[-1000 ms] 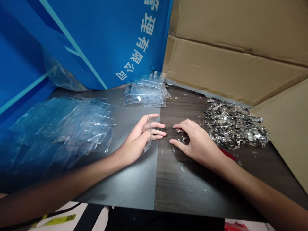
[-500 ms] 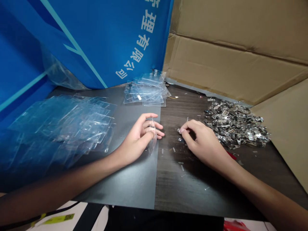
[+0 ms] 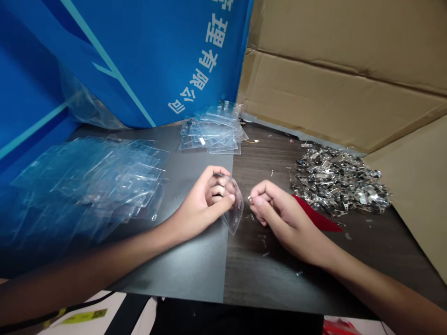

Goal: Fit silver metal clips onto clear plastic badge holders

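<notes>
My left hand (image 3: 207, 200) is closed around a clear plastic badge sleeve (image 3: 234, 207), held up off the dark table (image 3: 265, 274) with its lower corner hanging toward the surface. Just to its right, my right hand (image 3: 275, 214) pinches a small metal clip (image 3: 250, 198) between thumb and fingertips. The clip's tip is close to the sleeve's edge. Both hands sit near the middle of the table.
A heap of shiny metal clips (image 3: 337, 179) lies to the right, with a red scrap (image 3: 319, 218) beside it. Loose clear sleeves (image 3: 94, 179) spread at the left; a smaller stack (image 3: 213, 132) lies at the back. A blue banner (image 3: 139, 56) and cardboard walls (image 3: 331, 74) enclose the table.
My right hand left the table beside the clip heap, came left holding a small clip and now pinches it. My left hand curled shut and turned the sleeve toward it.
</notes>
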`<act>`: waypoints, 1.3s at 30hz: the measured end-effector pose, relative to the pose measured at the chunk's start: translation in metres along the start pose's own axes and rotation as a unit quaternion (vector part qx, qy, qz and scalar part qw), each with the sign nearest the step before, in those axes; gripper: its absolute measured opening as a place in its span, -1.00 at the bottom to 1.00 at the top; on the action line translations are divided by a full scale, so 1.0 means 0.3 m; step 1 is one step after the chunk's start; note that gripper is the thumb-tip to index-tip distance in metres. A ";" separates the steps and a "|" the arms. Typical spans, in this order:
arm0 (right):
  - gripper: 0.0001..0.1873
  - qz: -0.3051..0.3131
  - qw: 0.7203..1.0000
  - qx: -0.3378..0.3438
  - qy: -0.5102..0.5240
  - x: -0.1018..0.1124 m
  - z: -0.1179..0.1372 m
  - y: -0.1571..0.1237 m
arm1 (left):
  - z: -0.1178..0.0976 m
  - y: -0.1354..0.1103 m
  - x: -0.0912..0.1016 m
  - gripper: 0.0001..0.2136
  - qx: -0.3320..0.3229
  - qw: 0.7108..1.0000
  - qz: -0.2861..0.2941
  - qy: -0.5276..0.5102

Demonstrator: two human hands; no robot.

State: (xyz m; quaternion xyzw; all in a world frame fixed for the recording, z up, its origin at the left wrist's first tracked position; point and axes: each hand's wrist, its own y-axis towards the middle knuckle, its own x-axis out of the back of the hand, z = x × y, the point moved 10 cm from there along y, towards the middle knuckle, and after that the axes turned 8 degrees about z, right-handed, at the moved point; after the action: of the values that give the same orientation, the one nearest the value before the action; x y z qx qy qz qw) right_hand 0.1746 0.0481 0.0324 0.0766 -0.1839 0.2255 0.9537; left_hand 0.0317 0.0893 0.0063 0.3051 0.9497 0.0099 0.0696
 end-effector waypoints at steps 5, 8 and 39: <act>-0.75 0.008 1.000 -0.018 0.015 -0.012 -0.015 0.010 | 0.000 -0.001 0.003 -0.61 -0.001 1.000 0.000 -0.002; -0.76 0.015 1.000 -0.013 0.023 -0.015 -0.012 0.015 | 0.009 -0.004 0.003 -0.59 0.000 1.000 0.004 0.004; -0.75 0.127 0.991 -0.045 0.001 -0.090 -0.018 0.009 | 0.004 -0.013 -0.022 -0.46 -0.033 0.997 0.069 0.010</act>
State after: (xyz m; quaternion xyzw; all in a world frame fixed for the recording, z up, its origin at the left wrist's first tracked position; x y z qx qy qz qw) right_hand 0.1526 0.0409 0.0170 0.0090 -0.2014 0.3359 0.9201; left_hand 0.0350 0.0824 0.0058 0.3675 0.9261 0.0493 0.0697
